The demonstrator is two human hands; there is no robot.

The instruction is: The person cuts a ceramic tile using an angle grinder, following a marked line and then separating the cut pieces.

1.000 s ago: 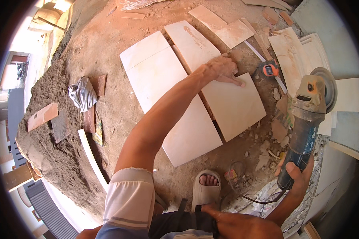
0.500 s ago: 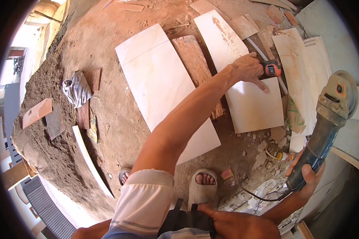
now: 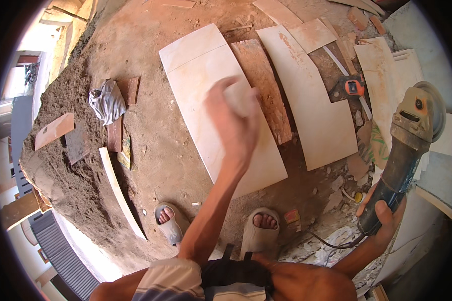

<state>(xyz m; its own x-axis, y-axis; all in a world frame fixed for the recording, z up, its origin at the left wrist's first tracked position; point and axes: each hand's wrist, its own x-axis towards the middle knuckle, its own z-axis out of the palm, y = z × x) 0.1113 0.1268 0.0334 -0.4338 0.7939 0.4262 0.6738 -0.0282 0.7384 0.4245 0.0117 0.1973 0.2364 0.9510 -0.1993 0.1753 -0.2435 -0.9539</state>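
Here, the left hand (image 3: pixel 233 120), blurred, is over the longer pale tile (image 3: pixel 198 90), thumb and fingers parted and grasping nothing visible; I cannot tell whether it touches the surface. The right hand (image 3: pixel 386 215) wraps firmly around the rear body of a corded angle grinder (image 3: pixel 399 163), right of the tiles, disc end farthest from the person. A rough brown board (image 3: pixel 262 85) lies between that tile and a notched pale tile (image 3: pixel 314 105), near an orange-and-black tape measure (image 3: pixel 354 88).
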